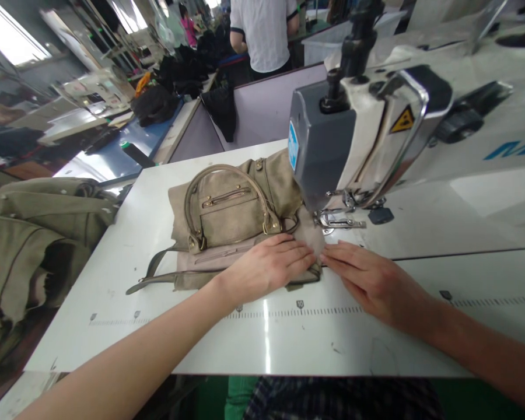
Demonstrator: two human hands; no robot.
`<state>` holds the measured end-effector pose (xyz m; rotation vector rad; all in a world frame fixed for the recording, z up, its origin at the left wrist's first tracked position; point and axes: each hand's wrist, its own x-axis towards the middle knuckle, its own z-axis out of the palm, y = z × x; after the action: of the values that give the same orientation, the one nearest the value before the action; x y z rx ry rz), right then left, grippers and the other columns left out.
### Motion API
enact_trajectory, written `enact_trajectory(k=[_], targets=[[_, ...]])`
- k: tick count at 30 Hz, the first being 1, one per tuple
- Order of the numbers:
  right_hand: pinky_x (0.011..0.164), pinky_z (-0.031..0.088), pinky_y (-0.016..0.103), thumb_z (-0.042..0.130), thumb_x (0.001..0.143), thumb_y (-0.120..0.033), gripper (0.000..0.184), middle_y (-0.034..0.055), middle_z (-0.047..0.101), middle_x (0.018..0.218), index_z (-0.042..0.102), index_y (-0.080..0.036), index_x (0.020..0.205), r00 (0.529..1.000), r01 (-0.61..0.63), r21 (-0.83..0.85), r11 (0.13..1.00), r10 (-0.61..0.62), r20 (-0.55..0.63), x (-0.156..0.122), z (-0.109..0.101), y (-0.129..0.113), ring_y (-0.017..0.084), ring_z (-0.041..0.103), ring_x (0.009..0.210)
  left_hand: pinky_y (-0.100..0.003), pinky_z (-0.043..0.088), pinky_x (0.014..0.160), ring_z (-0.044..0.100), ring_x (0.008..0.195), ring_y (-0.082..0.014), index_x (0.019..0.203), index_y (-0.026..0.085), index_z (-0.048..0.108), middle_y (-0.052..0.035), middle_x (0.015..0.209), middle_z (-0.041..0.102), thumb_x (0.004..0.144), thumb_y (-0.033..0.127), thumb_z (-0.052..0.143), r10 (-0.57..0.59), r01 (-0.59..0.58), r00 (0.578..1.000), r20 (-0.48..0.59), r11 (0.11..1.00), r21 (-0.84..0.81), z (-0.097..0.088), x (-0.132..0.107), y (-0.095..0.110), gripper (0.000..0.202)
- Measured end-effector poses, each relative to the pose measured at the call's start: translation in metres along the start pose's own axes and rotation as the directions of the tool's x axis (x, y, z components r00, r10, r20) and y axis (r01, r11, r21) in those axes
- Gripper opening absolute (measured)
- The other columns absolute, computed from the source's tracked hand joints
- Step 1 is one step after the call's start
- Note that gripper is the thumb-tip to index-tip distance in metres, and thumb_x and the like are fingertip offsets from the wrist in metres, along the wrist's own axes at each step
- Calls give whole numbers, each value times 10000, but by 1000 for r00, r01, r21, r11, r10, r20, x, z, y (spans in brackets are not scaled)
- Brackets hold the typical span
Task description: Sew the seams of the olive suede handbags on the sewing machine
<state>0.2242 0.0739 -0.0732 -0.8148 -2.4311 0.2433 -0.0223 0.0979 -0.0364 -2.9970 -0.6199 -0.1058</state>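
Observation:
An olive-tan handbag [227, 219], unfinished, lies on the sewing machine's white table with its rounded handle and a short zipper facing up. Its light lining [312, 230] reaches toward the presser foot [339, 223] of the sewing machine [371, 128]. My left hand [273, 262] rests flat on the lower right part of the bag, fingers stretched out and palm down. At the lining's right edge, just in front of the presser foot, my right hand [367, 274] touches the cloth with straight fingertips; the thumb is partly hidden. A strap [157, 280] trails off the bag's left side.
More olive bag pieces [48, 221] are heaped left of the table. A measuring scale [289, 312] runs along the tabletop's front. Behind a low partition [271, 111] stands a person in a white shirt [265, 35]. A dark thread cone [137, 153] is at the back left.

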Motion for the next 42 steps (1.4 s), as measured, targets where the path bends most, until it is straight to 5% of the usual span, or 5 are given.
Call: enact_trajectory(k=[24,27,31,38,42], targets=[[1057,395,478,420,862,-70,428,197,548,1263,507,-3,1275,997,-68,-93,993,71,30,9,9,9,296,468,1204,-417,261,1149,436,1299,-195,1339,143,448,-93,1364,514,975,141,356,-159,163,983,-96,986,33,16,16,-52,376],[1056,402,468,416,872,-77,422,174,554,1260,508,-40,1282,997,-72,-87,994,72,5,9,10,10,282,483,1197,-572,112,1152,338,1358,-286,1357,175,391,-129,1407,447,923,292,513,-462,494,863,-204,858,143,5,-23,-43,466],[1035,422,472,403,882,-65,487,161,549,1272,428,-87,1368,999,-36,-112,993,33,-25,6,8,7,273,509,1174,-500,406,985,508,1165,-336,1047,141,539,-176,1232,535,866,466,548,-790,800,598,-131,580,153,-9,-94,-33,372],[1014,456,434,395,915,-154,570,150,483,1363,263,-128,1469,989,-10,116,993,-7,147,24,27,-47,250,485,1219,-254,454,608,625,744,-180,854,201,571,-45,900,594,887,173,406,-742,829,535,404,552,-85,-60,-153,80,169],[1022,445,441,402,887,-185,537,103,520,1353,373,-182,1423,981,-110,268,957,62,182,81,52,-46,251,512,1214,-239,421,592,582,634,-150,714,189,544,-5,681,572,942,390,386,-758,845,509,408,349,-405,-91,-134,99,342]])
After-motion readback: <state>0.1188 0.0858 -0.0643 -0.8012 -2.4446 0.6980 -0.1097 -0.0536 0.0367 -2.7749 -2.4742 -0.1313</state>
